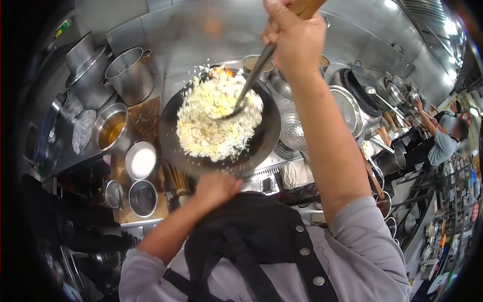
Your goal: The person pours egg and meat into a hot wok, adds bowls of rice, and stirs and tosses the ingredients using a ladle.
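My right hand [297, 38] is wrapped round the wooden end of a long ladle [255, 75], high above the stove. The ladle's bowl end rests in a heap of fried rice [216, 131] with yellow bits of egg, and some grains are in the air near the far rim. The rice lies in a large dark wok [269, 131]. My left hand [219, 189] is closed at the wok's near edge; its fingers are partly hidden, and I cannot see whether a handle or the rim is inside them.
Left of the wok stand a pot of amber liquid [111, 128], a container of white contents [141, 161] and tall steel pots [129, 75]. Right of it are a perforated strainer [293, 132] and a folded cloth [296, 174]. Another person [445, 133] works at the far right.
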`<action>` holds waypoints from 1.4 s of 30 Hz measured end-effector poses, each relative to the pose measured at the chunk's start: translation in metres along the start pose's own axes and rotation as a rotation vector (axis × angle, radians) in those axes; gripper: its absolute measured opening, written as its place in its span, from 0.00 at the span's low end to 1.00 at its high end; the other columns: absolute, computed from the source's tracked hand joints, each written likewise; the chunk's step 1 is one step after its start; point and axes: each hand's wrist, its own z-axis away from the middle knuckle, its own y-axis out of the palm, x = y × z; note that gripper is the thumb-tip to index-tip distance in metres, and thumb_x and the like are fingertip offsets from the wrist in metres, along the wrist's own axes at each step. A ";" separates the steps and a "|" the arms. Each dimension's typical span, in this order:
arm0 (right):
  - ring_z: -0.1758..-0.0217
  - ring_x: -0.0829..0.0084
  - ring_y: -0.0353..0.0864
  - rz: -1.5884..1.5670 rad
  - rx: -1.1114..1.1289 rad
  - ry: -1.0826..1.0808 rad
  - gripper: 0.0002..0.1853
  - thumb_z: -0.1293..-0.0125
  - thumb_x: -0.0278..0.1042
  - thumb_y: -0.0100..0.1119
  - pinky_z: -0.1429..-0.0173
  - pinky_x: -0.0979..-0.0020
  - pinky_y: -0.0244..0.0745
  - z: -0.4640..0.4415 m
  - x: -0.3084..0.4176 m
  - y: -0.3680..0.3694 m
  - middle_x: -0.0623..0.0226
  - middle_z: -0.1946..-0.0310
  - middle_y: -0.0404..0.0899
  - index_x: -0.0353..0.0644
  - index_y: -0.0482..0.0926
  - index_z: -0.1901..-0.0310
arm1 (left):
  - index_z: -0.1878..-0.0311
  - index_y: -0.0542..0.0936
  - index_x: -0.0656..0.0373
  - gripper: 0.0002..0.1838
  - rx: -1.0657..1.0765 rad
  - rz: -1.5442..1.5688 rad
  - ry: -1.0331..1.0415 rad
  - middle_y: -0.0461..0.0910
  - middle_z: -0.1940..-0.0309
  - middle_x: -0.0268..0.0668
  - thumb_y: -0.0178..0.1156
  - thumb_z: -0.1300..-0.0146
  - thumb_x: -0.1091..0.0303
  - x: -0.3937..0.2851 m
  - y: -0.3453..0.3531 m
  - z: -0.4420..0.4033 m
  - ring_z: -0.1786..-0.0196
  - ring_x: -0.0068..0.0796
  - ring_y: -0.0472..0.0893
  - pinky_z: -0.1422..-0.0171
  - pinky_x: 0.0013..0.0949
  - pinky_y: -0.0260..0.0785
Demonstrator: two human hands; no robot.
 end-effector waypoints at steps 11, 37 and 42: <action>0.75 0.83 0.77 0.052 -0.028 0.146 0.11 0.35 0.33 0.76 0.66 0.75 0.75 0.010 -0.007 -0.001 0.74 0.76 0.80 0.40 0.81 0.64 | 0.73 0.86 0.53 0.24 0.010 0.035 -0.021 0.86 0.73 0.43 0.60 0.30 0.44 -0.002 0.020 0.019 0.68 0.50 0.86 0.62 0.52 0.78; 0.83 0.82 0.67 0.358 -0.149 -0.163 0.12 0.28 0.39 0.69 0.78 0.79 0.67 -0.025 0.021 0.011 0.78 0.81 0.68 0.44 0.76 0.60 | 0.68 0.86 0.53 0.24 0.093 -0.070 -0.073 0.86 0.72 0.41 0.57 0.27 0.44 0.005 0.004 -0.005 0.67 0.46 0.87 0.61 0.52 0.79; 0.85 0.78 0.68 -0.030 0.112 -0.267 0.16 0.29 0.41 0.71 0.80 0.73 0.68 -0.045 0.096 0.019 0.76 0.81 0.70 0.42 0.73 0.57 | 0.76 0.78 0.55 0.21 -0.516 -0.024 -0.029 0.78 0.74 0.40 0.66 0.33 0.51 0.049 0.029 -0.077 0.63 0.48 0.79 0.53 0.51 0.69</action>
